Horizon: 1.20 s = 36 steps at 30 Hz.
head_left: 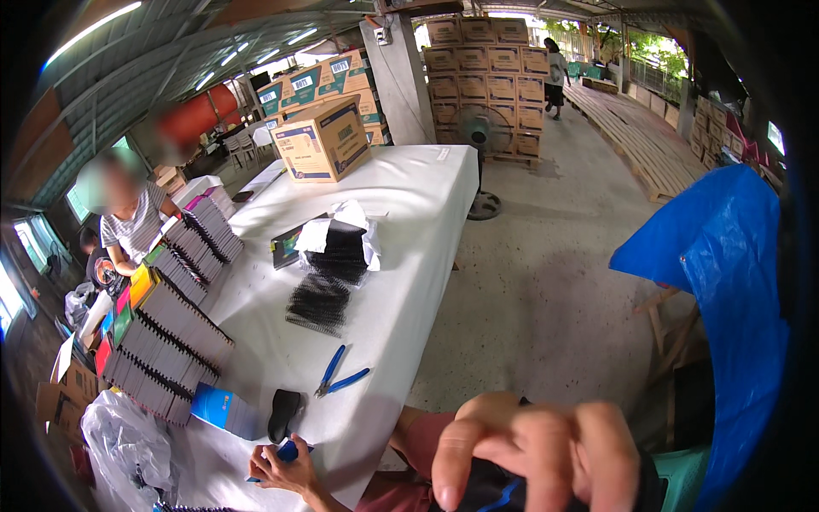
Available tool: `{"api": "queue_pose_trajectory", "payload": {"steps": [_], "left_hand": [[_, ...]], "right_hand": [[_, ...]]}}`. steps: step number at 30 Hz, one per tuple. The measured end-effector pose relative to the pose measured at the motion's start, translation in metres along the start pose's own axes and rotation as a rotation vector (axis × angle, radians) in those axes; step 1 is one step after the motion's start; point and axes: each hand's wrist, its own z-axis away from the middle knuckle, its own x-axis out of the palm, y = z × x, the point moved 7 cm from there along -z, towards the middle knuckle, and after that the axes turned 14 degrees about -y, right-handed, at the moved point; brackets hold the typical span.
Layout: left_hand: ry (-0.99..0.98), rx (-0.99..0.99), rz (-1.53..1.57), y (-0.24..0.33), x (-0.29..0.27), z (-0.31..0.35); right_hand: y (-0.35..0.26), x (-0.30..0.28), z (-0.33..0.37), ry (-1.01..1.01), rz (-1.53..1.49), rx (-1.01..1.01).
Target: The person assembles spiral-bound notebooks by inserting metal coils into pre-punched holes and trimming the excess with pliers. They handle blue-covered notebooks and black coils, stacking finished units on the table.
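My left hand [290, 471] is at the near end of the white-covered table, its fingers closed around a small blue object [288, 450] that they partly hide; its kind I cannot make out. Close to the camera hovers my right hand [542, 456], its bent fingers apart and nothing seen in them. Just beyond my left hand lies a black, shoe-sole-shaped object [283, 416]. Blue-handled cutting pliers [341, 373] rest with handles spread. Beside the black object stands a stack of blue-covered booklets [226, 411].
Spiral-bound notebooks [171, 341] stand in rows along the left, where another person [132, 218] works. Black binding coils [320, 300] lie mid-table, with a cardboard box [321, 141] at the far end. A plastic bag [128, 439] sits near left; a blue tarp [725, 273] hangs right.
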Motion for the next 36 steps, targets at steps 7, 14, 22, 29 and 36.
{"api": "queue_pose_trajectory", "payload": {"steps": [7, 14, 22, 29, 36], "left_hand": [[-0.012, -0.013, -0.014, -0.007, -0.009, 0.004], [-0.062, -0.039, 0.017, -0.007, -0.001, 0.004], [-0.032, -0.021, 0.049, -0.011, -0.008, 0.006], [0.054, 0.042, 0.006, -0.007, -0.013, 0.009], [0.002, 0.059, 0.002, 0.000, -0.015, 0.006]], "right_hand": [[0.248, -0.113, 0.052, -0.130, 0.775, 0.694], [0.362, -0.203, 0.223, -0.288, 1.543, 1.487], [0.397, -0.206, 0.207, -0.963, 1.931, 1.321], [0.399, -0.227, 0.185, -0.789, 1.647, 1.529], [0.390, -0.227, 0.174, -0.745, 1.497, 1.451]]}}
